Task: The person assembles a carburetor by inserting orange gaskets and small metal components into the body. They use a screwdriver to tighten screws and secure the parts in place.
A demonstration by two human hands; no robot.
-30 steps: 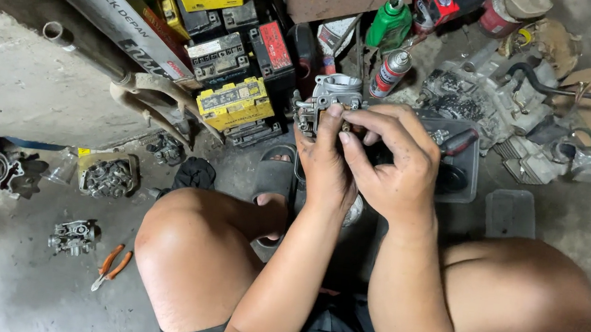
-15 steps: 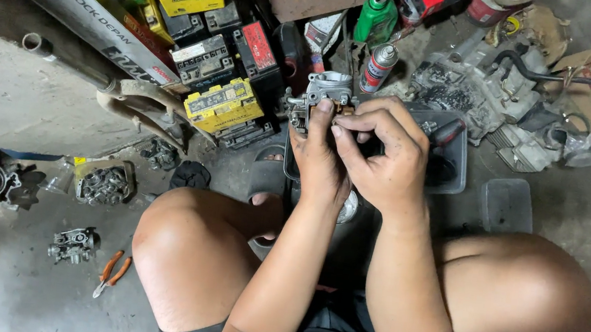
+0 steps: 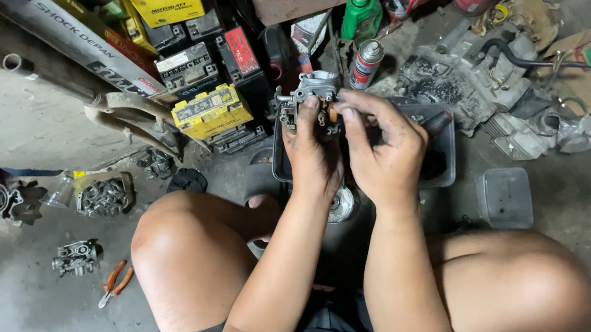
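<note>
- Left hand (image 3: 314, 153) grips the carburetor (image 3: 308, 99) from below, thumb up its side.
- Right hand (image 3: 380, 150) pinches its right flank; both equally near.
- Carburetor stands roughly upright beyond the fingertips, above a black tray (image 3: 443, 159).
- Spray can (image 3: 366, 63) lies beyond.

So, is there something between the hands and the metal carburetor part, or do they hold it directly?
Nothing visible stands between them. The left hand and the right hand both have a direct grip on the grey carburetor, fingers touching its metal body. It is held above the dark tray on the floor.
</note>
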